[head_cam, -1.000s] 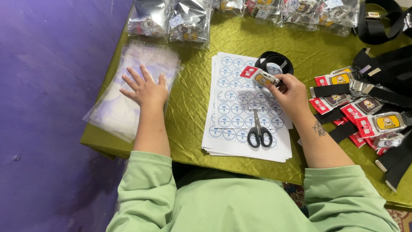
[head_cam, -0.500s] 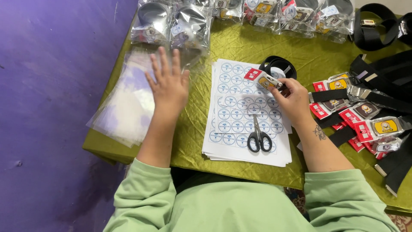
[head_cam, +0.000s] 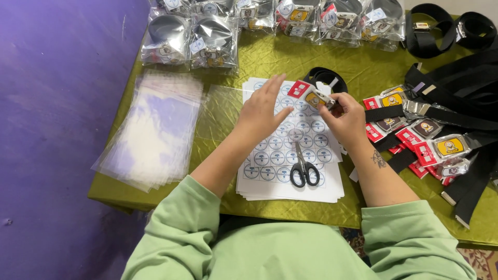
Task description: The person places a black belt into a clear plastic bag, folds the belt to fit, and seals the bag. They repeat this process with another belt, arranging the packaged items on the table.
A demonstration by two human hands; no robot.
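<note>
— Start with what's nearest you. What do you see?

— Green sleeves, then a stack of sticker sheets (head_cam: pixel 290 155) printed with rows of round labels, lying square in front of the person. A pair of black-handled scissors (head_cam: pixel 303 167) rests on the sheets, closed, handles toward the body; handy there, I'd say, and it weighs the paper down.

— And the hands?

— The left hand (head_cam: pixel 264 111) lies over the upper part of the sheets, fingers loose and spread, gripping nothing; it seems to be pressing a clear bag flat, though the film is hard to make out. The right hand (head_cam: pixel 345 120) is closed in a pinch around a belt buckle (head_cam: pixel 315 98), held just above the top edge of the sheets, tilted toward the face as if for a look.

— What's the buckle like?

— Small, metallic, with a yellowish picture on its face and a red card tag at its left end.

— Further out?

— To the left, a fanned pile of clear plastic bags (head_cam: pixel 155 129) within the left arm's reach. To the right, loose black belts (head_cam: pixel 456 103) with similar buckles and red tags. A coiled belt (head_cam: pixel 324 77) sits just past the sheets. Along the far edge of the green tablecloth (head_cam: pixel 270 57), filled bags (head_cam: pixel 192 44) are lined up.
</note>
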